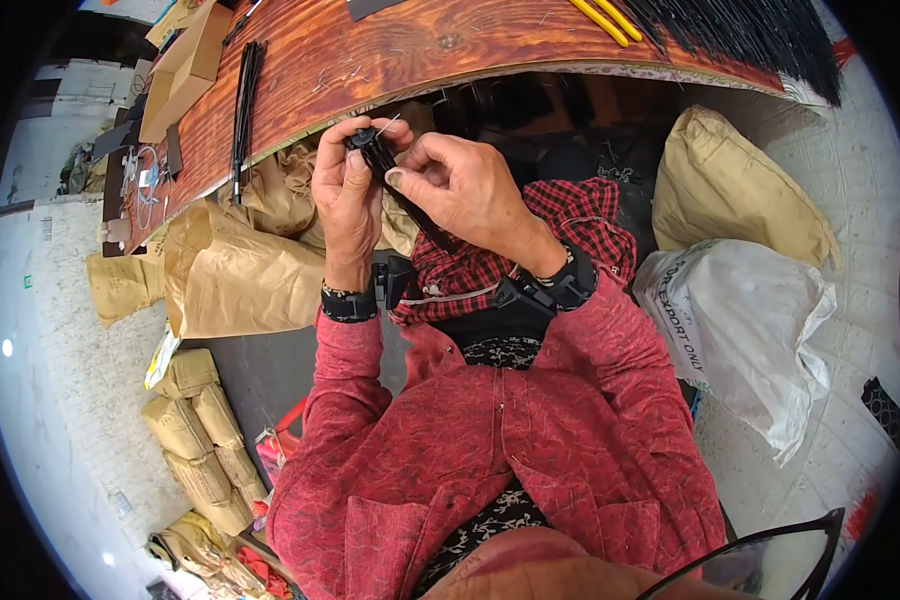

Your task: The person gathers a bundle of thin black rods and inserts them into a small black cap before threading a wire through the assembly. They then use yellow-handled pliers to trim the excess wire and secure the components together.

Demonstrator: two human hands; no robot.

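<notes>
In front of my chest, below the table's near edge, both hands work on a bundle of thin black rods (413, 212) gathered at a round black hub, like an umbrella frame. My left hand (347, 205) grips the hub end, thumb and fingers closed round it. A thin bright wire (389, 123) sticks out beside the hub, close to the left fingertips. My right hand (480, 195) has its fingers curled in against the rods, the thumb near the bundle. Its fingertips are partly hidden. The bundle's lower end slants down over a red-and-black checked cloth (580, 235) on my lap.
On the reddish wooden table (450, 60) lie a slim black rod bundle (247, 115), loose wire bits, yellow handles (606, 20) and a large heap of black rods (740, 35). A cardboard box (188, 75) stands left. Brown paper sacks (245, 275) and a white sack (740, 310) flank me.
</notes>
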